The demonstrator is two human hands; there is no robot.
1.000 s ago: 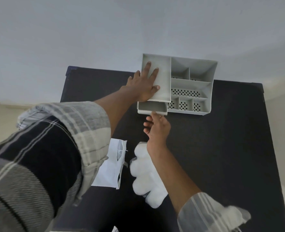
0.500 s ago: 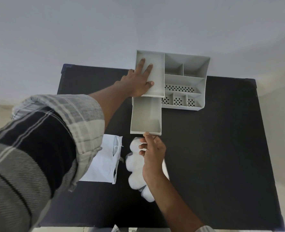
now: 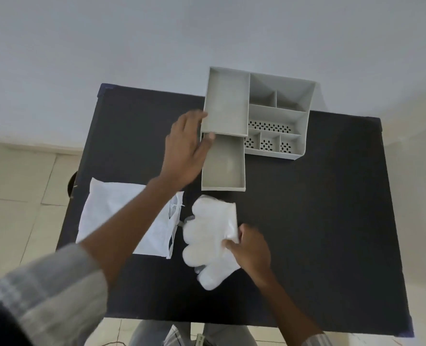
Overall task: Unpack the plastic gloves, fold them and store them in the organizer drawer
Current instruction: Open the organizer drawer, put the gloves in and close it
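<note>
A grey plastic organizer (image 3: 279, 113) stands at the table's far edge. Its drawer (image 3: 223, 166) is pulled out toward me and holds nothing. Just in front of the drawer lies a folded stack of translucent white plastic gloves (image 3: 208, 240). My right hand (image 3: 250, 248) rests on the stack's right edge, fingers pinching it. My left hand (image 3: 185, 151) hovers with spread fingers beside the drawer's left wall, near the organizer's front corner, holding nothing.
The white glove packaging (image 3: 122, 213) lies flat on the black table (image 3: 319, 221), left of the gloves and partly under my left forearm. A pale wall rises right behind the organizer. Tiled floor shows to the left of the table.
The drawer has been pulled fully out. My left hand came off the organizer's top and moved back left. My right hand let go of the drawer front and dropped onto the gloves.
</note>
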